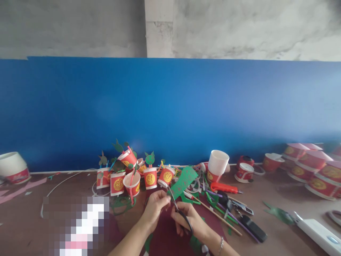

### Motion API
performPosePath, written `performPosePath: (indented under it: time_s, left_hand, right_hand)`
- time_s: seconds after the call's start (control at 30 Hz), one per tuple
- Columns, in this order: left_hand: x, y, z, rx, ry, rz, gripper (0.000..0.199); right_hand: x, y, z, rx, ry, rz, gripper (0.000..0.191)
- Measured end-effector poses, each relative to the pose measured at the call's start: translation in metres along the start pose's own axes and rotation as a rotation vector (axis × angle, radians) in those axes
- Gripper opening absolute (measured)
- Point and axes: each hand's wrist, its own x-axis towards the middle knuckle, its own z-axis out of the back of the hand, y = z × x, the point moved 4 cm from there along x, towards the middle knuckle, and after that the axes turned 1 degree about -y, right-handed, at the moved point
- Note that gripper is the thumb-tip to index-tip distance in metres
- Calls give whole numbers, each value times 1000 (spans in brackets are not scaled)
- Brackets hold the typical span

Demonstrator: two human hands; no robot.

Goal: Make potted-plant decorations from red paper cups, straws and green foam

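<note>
Green paper strip [186,181], marked with red outlines, is held above the desk [23,227], around mid-length and towards its far edge, slanting up and away from the hands. The left hand [156,206] pinches its near end, thumb and forefinger pressed together. The right hand [190,217] has its fingers closed about the handles of the scissors [173,199], whose blades lie at that same end; how far they part, and whether they bite, cannot be told. A dark red sheet [165,233] lies beneath both hands, reaching the desk's near edge.

Progress, as judged: partial. Along the far edge, left of the strip, stand or lean red-and-white cups [151,178], some bearing finished green cutouts [150,159]. Green offcuts [213,200] lie to the right of the hands among straws and a thin stick [215,214], which suggests earlier cutting. Most of the strip appears whole, its outlined shapes apparently left to be cut free. Far right, towards the desk's right edge, further cups [323,179] are piled in tiers
</note>
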Motion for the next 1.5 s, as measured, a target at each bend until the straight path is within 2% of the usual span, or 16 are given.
performPosePath:
  time_s: [0.43, 0.73, 1.07, 1.27, 1.4, 1.5]
  left_hand:
    - [2, 5, 2, -46, 106, 67, 23]
    - [2, 5, 3, -80, 161, 76, 17]
    - [1, 8, 3, -122, 176, 154, 16]
    - [1, 11, 4, -150, 191, 176, 18]
    - [2, 9, 4, -177, 196, 163, 18]
    - [5, 8, 7, -188, 154, 126, 19]
  right_hand:
    - [-1, -2, 6, -46, 93, -5, 37]
    - [0, -6, 9, 6, 132, -6, 38]
    - [-4, 0, 11, -9, 150, -43, 35]
    - [-1, -6, 13, -16, 171, -62, 34]
    - [-2, -13, 17, -18, 117, -133, 36]
    - [-4, -15, 19, 39, 104, -190, 42]
